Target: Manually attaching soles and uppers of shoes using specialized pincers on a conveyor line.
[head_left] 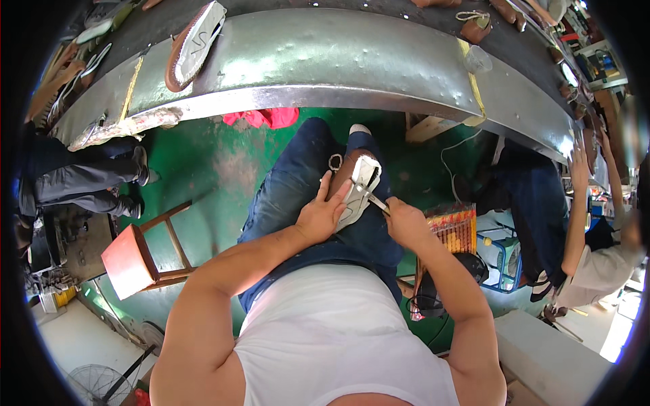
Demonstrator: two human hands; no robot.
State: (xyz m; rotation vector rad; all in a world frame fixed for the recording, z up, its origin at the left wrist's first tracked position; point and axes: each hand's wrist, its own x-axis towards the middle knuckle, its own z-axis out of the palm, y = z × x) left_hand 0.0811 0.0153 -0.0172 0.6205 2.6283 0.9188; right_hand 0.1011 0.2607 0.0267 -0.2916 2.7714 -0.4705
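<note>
Across my lap lies a brown shoe point(347, 177), turned so that its pale underside faces up. My left hand point(323, 213) grips it from the left side, fingers spread along the brown upper. My right hand point(408, 223) is closed around a slim metal tool point(370, 195) that looks like pincers. The tool's head touches the pale underside near its middle; its jaws are too small to make out. A second brown shoe point(175, 64), also with its pale underside showing, rests on the metal-covered workbench point(305, 57) at the far left.
A wooden stool point(128, 260) stands on the green floor to my left. Red cloth point(271, 118) lies under the bench. To my right are a beaded seat point(453, 233) and a blue wire frame point(502, 260). People sit on both sides; more shoes point(476, 27) lie along the bench.
</note>
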